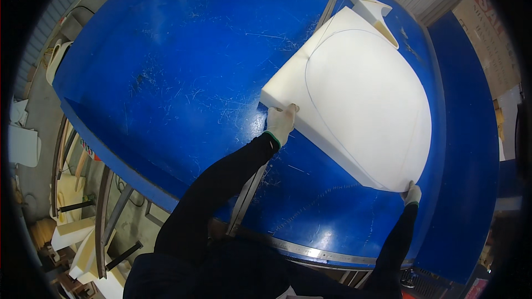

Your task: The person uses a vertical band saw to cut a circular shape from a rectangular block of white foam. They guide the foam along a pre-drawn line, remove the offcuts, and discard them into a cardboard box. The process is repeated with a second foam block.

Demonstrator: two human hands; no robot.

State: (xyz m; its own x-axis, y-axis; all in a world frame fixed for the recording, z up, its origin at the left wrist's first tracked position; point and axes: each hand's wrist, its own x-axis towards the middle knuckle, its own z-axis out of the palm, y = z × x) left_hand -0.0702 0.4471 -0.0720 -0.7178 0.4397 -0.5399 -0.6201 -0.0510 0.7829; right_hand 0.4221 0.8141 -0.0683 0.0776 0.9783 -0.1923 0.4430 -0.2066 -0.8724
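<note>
A thick white foam block [371,94] lies on the blue tabletop [188,61], right of the middle. A thin curved outline is drawn on its upper face. My left hand [281,122], in a pale glove with a green cuff, grips the block's near left edge, thumb on top and fingers mostly hidden. At the near right corner my right hand [412,194], gloved too, holds the block with its thumb on top; its other fingers are hidden. A thin wire or line [327,26] runs down to the block's far left edge.
White foam offcuts [368,8] lie beyond the block. A metal strip [247,196] crosses the tabletop, passing under the block. Along the near edge runs a metal ruler-like rail [327,254]. A raised blue panel [468,149] stands at the right; foam scraps [83,243] are piled at lower left.
</note>
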